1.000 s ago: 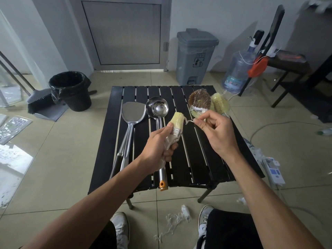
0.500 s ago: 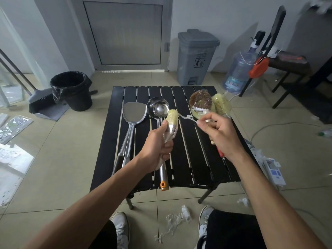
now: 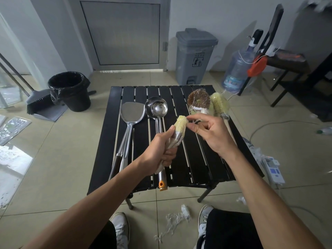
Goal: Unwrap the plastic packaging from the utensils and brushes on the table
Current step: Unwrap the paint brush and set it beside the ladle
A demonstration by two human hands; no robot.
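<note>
The right hand (image 3: 213,133) has come back in from its pull to the side, and the small brush (image 3: 180,125) now tilts toward it. The left hand (image 3: 159,151) grips the brush by its handle, bristles pointing up and away, with the plastic wrap (image 3: 174,140) still bunched around the ferrule and handle. The right hand's forefinger and thumb pinch the wrap at the bristle end, its other fingers loosely curled. Both hands hover above the black slatted tabletop (image 3: 197,159). Beyond the left hand lie a spatula (image 3: 132,112) and a ladle (image 3: 156,108), their handles running back under it. Just past the right hand lie a round brown brush (image 3: 198,100) and a long-handled yellow brush (image 3: 220,105), both wrapped. Below the hands, plastic scraps (image 3: 176,221) lie on the floor between the person's shoes.
</note>
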